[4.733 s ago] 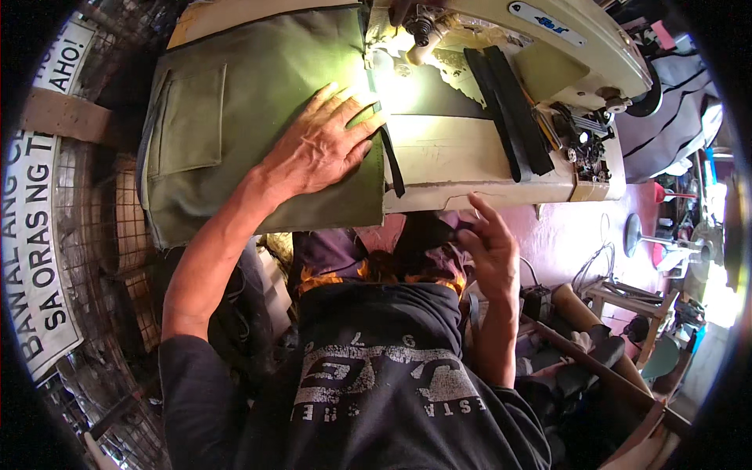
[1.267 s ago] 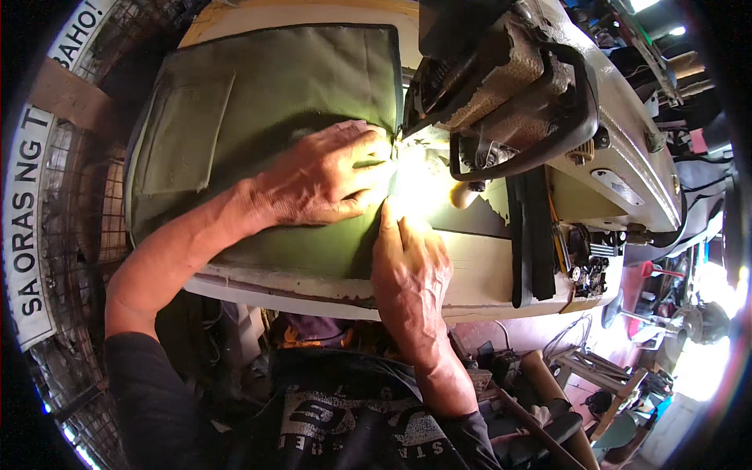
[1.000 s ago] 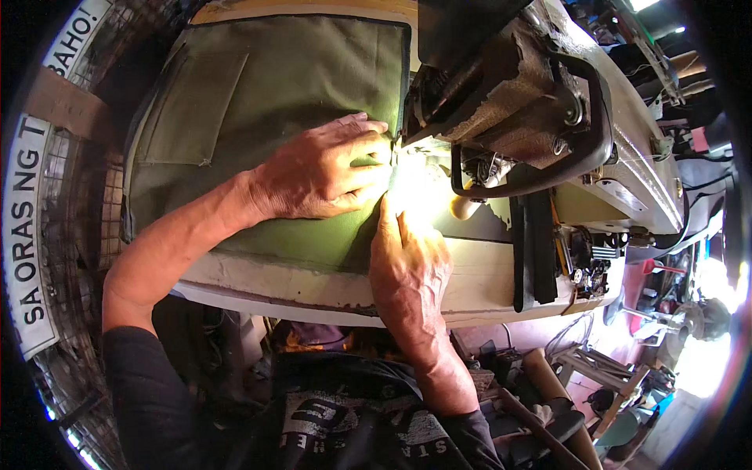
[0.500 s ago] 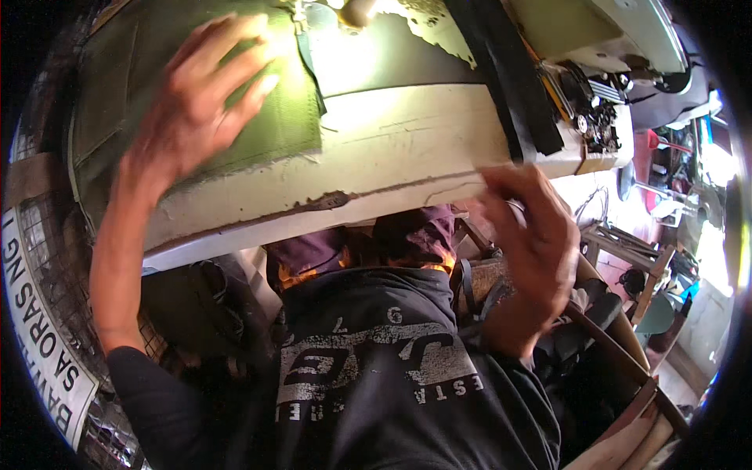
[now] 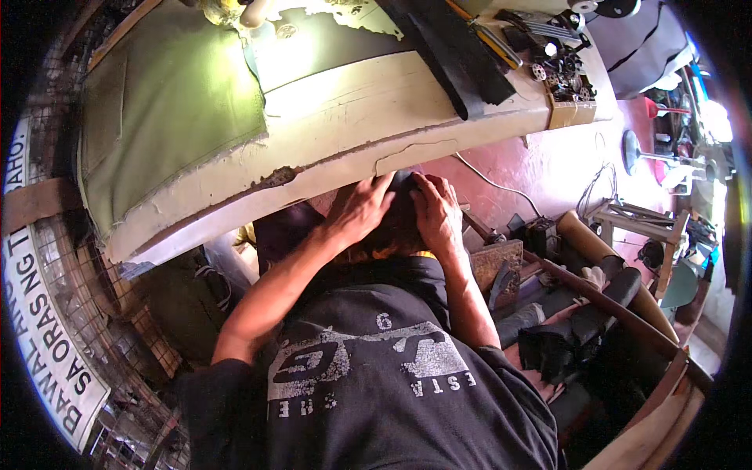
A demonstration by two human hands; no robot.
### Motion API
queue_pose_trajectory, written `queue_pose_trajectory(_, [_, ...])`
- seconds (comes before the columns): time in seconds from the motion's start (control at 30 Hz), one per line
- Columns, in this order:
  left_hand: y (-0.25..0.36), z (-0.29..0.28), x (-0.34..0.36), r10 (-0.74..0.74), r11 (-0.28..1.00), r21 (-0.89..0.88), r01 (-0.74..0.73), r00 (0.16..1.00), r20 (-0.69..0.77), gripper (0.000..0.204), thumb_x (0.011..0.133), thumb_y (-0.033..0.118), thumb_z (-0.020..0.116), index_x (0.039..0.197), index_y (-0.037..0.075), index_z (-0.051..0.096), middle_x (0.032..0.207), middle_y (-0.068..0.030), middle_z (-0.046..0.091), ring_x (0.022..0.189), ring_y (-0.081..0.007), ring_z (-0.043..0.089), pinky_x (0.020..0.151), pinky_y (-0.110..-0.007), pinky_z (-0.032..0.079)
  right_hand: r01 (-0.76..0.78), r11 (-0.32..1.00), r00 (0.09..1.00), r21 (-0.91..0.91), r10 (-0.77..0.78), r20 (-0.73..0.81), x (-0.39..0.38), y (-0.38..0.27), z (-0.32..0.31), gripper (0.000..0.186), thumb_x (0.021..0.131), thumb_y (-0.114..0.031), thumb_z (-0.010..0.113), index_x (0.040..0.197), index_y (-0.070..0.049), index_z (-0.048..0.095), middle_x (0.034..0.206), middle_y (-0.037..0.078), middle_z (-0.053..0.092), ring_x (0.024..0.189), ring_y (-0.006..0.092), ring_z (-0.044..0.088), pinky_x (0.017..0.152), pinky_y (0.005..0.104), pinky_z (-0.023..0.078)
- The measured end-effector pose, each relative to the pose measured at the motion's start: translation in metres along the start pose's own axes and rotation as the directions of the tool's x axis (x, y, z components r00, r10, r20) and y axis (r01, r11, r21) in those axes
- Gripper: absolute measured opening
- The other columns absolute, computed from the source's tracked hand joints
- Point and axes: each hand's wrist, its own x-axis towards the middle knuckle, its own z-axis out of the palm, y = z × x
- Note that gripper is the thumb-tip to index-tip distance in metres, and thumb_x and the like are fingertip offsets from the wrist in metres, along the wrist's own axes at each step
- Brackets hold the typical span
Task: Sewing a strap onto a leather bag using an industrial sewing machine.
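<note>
Both my hands are low over my lap, just under the worktable's front edge [image 5: 204, 188]. On the left side of a dark, smooth-looking surface [image 5: 402, 196] lies my left hand [image 5: 360, 210], its fingers stretched forward. My right hand [image 5: 439, 207] rests against the other side of it, fingers bent slightly and apart from the left hand's. Whether this dark surface is a loose piece or my trouser leg, I cannot tell. No separate object shows in either hand, though some fingertips are partly hidden. Green fabric [image 5: 176, 117] lies on the table at the left.
A lit lamp bulb [image 5: 254, 13] hangs over the table's far side. Black strips [image 5: 450, 70] cross the tabletop, with metal parts [image 5: 568, 74] at its right end. On the right are a cable [image 5: 501, 186], a cardboard-coloured roll [image 5: 599, 247] and wooden bars [image 5: 627, 305].
My left hand has come down off the green fabric to my lap. My right hand has moved left and inward, beside it. The view has shifted, showing more floor at the right.
</note>
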Motion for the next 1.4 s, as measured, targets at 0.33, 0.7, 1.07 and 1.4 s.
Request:
queue_pose_trajectory(0.33, [0.028,-0.025,-0.002,-0.036,0.963,-0.261,0.069,0.991,0.127,0.020,0.086,0.016,0.074,0.097,0.003,0.063,0.093,-0.0157,0.068,0.085,-0.0341,0.066,0.076,-0.043,0.051,-0.605,0.140,0.790,0.784,0.223,0.570,-0.041,-0.037,-0.022,0.048,0.106,-0.038,0.047,0.139,-0.003,0.053,0.118,0.012,0.068,0.107,0.0206,0.064,0.090,0.0339,0.051])
queue_pose_trajectory(0.7, [0.010,-0.061,-0.071,-0.124,0.967,-0.171,0.191,0.931,0.342,0.025,0.083,0.017,0.078,0.097,-0.001,0.068,0.090,-0.0181,0.071,0.083,-0.0354,0.070,0.072,-0.041,0.055,0.022,-0.290,0.876,0.957,0.467,0.121,-0.001,0.031,-0.077,0.032,0.104,-0.024,0.055,0.122,0.003,0.058,0.101,0.012,0.065,0.093,0.0236,0.061,0.084,0.0371,0.051])
queue_pose_trajectory(1.07, [-0.074,-0.076,-0.079,-0.276,0.890,-0.255,0.377,0.892,0.357,0.015,0.094,0.015,0.065,0.102,0.002,0.069,0.076,-0.0104,0.064,0.071,-0.0222,0.062,0.067,-0.035,0.049,0.148,0.097,0.784,0.984,0.595,-0.177,-0.002,0.080,-0.132,0.038,0.102,-0.026,0.058,0.125,0.004,0.059,0.101,0.012,0.068,0.091,0.0216,0.065,0.085,0.0344,0.053])
queue_pose_trajectory(1.4, [-0.187,-0.011,-0.138,-0.444,0.886,0.290,0.362,0.844,0.301,0.050,0.093,0.002,0.049,0.143,-0.002,0.042,0.140,-0.0313,0.047,0.128,-0.0456,0.048,0.110,-0.050,0.038,0.160,0.459,0.772,0.874,0.494,-0.401,0.040,-0.029,-0.180,0.020,0.105,-0.026,0.053,0.105,-0.006,0.054,0.067,0.002,0.053,0.056,0.0097,0.047,0.049,0.0214,0.036])
